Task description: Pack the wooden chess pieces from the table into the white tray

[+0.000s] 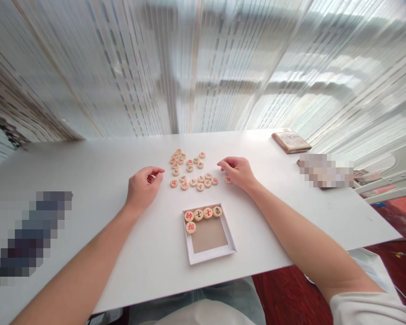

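Observation:
My left hand is at the left of a loose spread of xiangqi pieces. Its fingers are curled in, with a small gap at the thumb and nothing visible inside. To the right, my right hand has its fingers bent together; no piece shows at the fingertips, and its underside is hidden. A red-marked piece lies right beside it, partly covered. The round wooden discs carry red or black characters. Nearer me, a shallow white box holds several pieces: a row along its far side and a red-marked one below at left.
The white table reaches to a striped string curtain. A flat brown box lies at the far right, near a blurred item. Another blurred dark object is at the left. A white chair stands beyond the right edge.

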### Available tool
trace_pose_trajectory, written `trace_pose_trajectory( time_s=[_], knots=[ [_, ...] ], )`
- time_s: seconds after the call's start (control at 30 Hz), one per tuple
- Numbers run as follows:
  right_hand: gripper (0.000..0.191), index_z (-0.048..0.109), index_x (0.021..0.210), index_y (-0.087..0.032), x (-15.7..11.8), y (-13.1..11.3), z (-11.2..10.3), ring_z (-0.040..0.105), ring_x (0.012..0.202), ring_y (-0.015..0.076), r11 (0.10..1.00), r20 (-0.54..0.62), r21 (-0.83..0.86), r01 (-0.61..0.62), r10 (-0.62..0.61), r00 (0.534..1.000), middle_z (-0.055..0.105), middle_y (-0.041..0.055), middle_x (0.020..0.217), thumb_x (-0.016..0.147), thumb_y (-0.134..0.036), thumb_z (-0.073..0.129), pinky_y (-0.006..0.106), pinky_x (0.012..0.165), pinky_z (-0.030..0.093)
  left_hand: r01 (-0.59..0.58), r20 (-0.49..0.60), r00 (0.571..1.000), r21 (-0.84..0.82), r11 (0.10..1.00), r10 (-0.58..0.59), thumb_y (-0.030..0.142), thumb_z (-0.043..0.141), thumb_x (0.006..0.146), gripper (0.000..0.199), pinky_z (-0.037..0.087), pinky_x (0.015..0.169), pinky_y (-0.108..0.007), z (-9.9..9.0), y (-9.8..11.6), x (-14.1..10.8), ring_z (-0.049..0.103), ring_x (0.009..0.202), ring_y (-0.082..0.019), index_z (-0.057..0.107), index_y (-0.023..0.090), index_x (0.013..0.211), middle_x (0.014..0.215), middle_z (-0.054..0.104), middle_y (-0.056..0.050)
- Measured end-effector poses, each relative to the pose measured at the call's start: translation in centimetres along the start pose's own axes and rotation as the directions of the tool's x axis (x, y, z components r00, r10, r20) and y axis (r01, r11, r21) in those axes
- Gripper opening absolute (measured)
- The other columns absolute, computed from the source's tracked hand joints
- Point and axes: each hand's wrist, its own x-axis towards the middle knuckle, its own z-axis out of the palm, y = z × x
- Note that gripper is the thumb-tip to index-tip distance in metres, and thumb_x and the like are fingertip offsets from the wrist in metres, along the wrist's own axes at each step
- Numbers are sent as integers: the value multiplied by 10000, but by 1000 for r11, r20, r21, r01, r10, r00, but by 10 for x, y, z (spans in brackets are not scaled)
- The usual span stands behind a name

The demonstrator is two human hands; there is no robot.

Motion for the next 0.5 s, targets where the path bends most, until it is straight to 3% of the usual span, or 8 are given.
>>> trace_pose_trajectory(
  time_s=[0.17, 0.5],
  knots=[
    [334, 807, 775, -161, 0, 0, 1, 519, 530, 150, 1000, 19, -15, 16, -16, 1000, 696, 38, 624, 863, -452, 670, 287, 531, 387, 9, 13, 1000, 19, 1000, -10, 377, 628, 858, 311, 504, 726, -313, 0, -4, 3, 629, 697, -181, 847, 209, 1002, 903, 794, -38],
    [345, 814, 802, -159, -3, -7, -1, 528, 560, 150, 997, 96, -63, 44, -38, 995, 717, 37, 656, 889, -454, 657, 281, 549, 397, 10, 63, 998, 33, 999, -12, 385, 638, 874, 280, 465, 689, -303, -4, -3, 2, 601, 673, -185, 839, 215, 968, 775, 733, -15]
  ],
)
